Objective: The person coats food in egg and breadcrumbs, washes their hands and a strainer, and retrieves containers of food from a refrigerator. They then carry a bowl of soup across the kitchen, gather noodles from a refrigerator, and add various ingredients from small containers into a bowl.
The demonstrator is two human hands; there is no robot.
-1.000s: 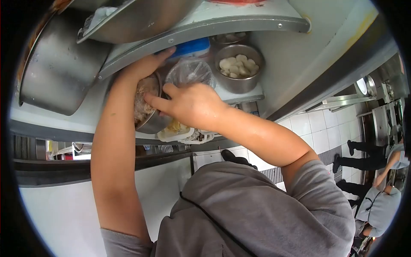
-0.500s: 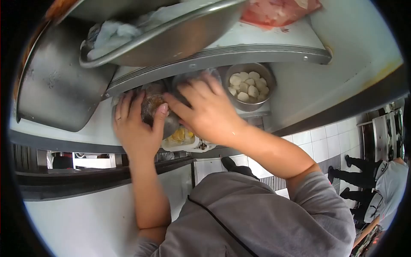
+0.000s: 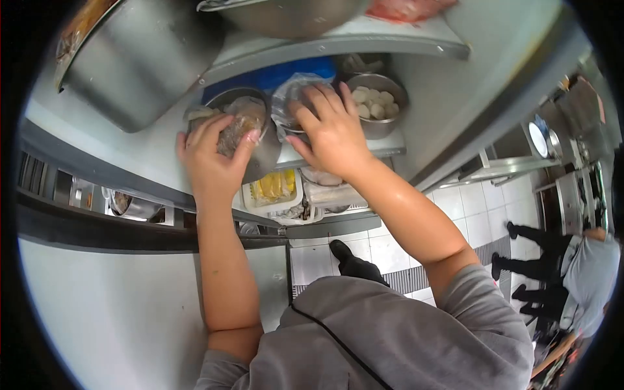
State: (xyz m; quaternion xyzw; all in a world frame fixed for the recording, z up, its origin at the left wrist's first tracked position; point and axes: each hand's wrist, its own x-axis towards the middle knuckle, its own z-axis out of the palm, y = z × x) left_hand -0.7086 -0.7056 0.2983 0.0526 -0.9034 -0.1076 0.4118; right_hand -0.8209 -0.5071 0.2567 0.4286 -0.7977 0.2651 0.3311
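Observation:
My left hand (image 3: 213,156) curls its thumb and fingers round a clear plastic bag (image 3: 246,125) of brownish food. The bag sits at the mouth of a round metal pot (image 3: 260,94) on the shelf. To the right, my right hand (image 3: 335,133) lies with spread fingers over a container (image 3: 289,101) covered in clear plastic film. Close beyond its fingertips stands a metal pot (image 3: 398,91) of round white pieces, some resembling balls.
An upper shelf (image 3: 338,47) crosses above both hands, bearing a metal bowl (image 3: 292,16) and a bag of red meat (image 3: 409,9). A large metal container (image 3: 146,65) stands left. Below is a white tray (image 3: 247,198) of yellow food. Another person (image 3: 588,279) is far right.
The view has tilted and shifted, showing more of the lower shelf, including a blue object behind the pots. My hands are farther apart, and the right one lies over the film-covered container.

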